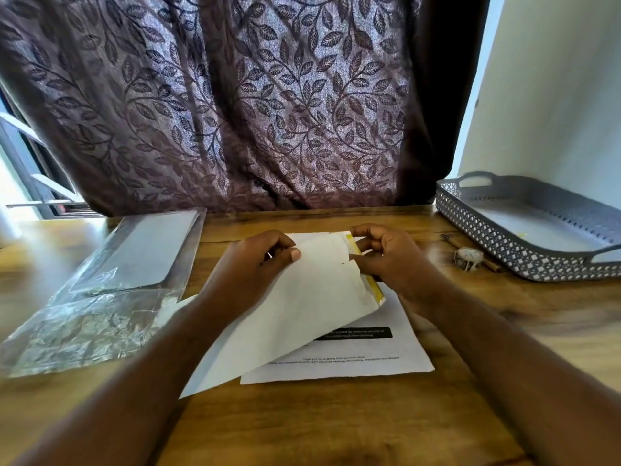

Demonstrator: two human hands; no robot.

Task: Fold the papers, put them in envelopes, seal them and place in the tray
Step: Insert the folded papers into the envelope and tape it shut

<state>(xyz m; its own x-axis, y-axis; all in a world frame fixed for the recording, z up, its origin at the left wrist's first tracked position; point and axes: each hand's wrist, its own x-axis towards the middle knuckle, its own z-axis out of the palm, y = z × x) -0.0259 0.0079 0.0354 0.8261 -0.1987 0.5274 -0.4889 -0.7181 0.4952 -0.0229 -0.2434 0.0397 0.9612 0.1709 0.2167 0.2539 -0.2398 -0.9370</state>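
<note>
A white envelope (302, 311) with a yellow adhesive strip on its flap end is held tilted above the wooden table. My left hand (255, 264) grips its upper left edge, thumb on top. My right hand (389, 260) pinches the flap end by the yellow strip. Under the envelope lies a printed white paper (376, 354), flat on the table. A grey perforated tray (524, 250) with handles stands at the far right; something pale lies flat in it.
A clear plastic pack (111, 290) holding more white envelopes lies at the left. A small roll of tape (468, 258) and a pen (452, 242) lie beside the tray. A patterned curtain hangs behind the table's far edge.
</note>
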